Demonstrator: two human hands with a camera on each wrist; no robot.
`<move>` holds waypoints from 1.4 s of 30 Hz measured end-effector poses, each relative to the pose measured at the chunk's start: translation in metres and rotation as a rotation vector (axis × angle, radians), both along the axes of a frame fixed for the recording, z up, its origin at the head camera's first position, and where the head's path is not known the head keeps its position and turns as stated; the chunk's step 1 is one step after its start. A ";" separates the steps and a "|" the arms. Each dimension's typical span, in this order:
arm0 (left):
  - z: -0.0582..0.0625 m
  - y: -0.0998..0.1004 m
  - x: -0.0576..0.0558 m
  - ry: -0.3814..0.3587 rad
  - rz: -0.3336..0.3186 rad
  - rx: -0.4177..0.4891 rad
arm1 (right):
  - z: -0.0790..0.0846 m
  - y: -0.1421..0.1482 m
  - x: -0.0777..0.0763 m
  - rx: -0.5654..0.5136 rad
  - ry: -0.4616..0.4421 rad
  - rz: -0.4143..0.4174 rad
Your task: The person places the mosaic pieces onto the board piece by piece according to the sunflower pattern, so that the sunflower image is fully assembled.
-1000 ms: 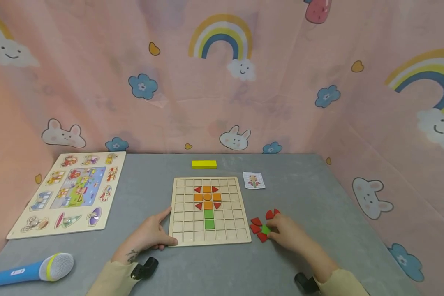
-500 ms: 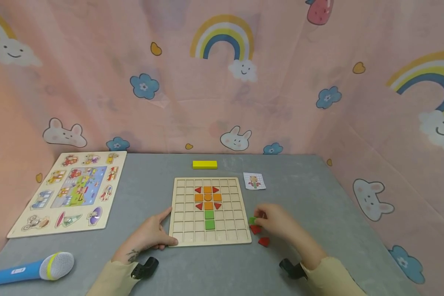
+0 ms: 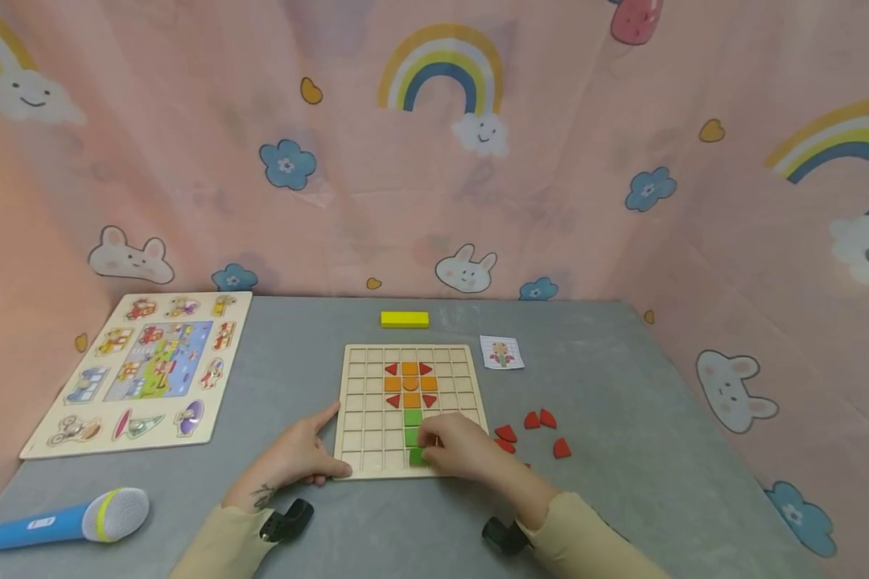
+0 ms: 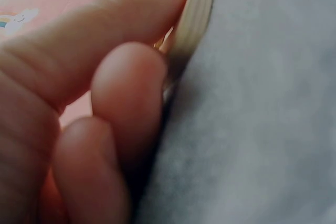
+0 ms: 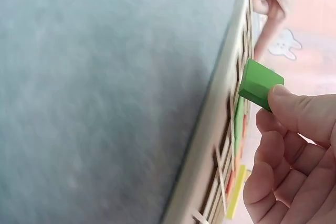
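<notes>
A wooden grid board [image 3: 369,441] lies flat, with orange squares, red triangles and green squares set in its middle columns. My left hand [image 3: 300,450] grips its front left corner, thumb on the rim and index finger stretched along the left side. In the left wrist view the other fingers [image 4: 128,95] curl close beside the board's edge. Over the column of green squares, my right hand [image 3: 463,446] pinches a green square tile [image 5: 260,85] between thumb and index finger. In the right wrist view that tile is tilted close above the board, its other fingers curled loosely.
Several loose red pieces [image 3: 562,447] lie right of the board, partly behind the right forearm. A small pattern card [image 3: 502,352] and a yellow block [image 3: 405,319] sit beyond it. At left are a picture puzzle board [image 3: 155,441] and a blue toy microphone [image 3: 116,515].
My right hand has picked a green tile from among the red pieces and carried it left over the board's front middle. Some red pieces have shifted. The left hand stays at the corner.
</notes>
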State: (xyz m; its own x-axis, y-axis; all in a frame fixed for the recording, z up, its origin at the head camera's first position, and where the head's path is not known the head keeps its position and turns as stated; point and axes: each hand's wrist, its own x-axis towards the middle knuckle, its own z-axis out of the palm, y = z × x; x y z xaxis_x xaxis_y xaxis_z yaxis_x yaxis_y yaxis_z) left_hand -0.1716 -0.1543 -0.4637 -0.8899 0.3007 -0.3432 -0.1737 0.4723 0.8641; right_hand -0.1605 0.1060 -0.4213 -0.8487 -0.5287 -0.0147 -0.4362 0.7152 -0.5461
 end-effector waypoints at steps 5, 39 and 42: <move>0.000 0.000 -0.001 0.000 -0.014 0.017 | -0.003 -0.004 0.002 0.023 -0.004 -0.012; 0.001 -0.001 0.000 0.005 -0.027 0.031 | 0.007 0.109 -0.029 0.189 -0.096 -0.551; 0.001 -0.001 0.000 0.005 -0.024 0.025 | 0.003 0.115 -0.027 0.280 -0.129 -0.584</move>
State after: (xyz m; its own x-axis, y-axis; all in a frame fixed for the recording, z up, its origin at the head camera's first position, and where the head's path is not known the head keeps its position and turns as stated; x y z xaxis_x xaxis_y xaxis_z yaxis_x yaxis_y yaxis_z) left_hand -0.1716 -0.1549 -0.4631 -0.8839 0.3308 -0.3305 -0.1577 0.4546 0.8766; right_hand -0.1873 0.2213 -0.4186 -0.9770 0.0569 -0.2055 0.1234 0.9368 -0.3273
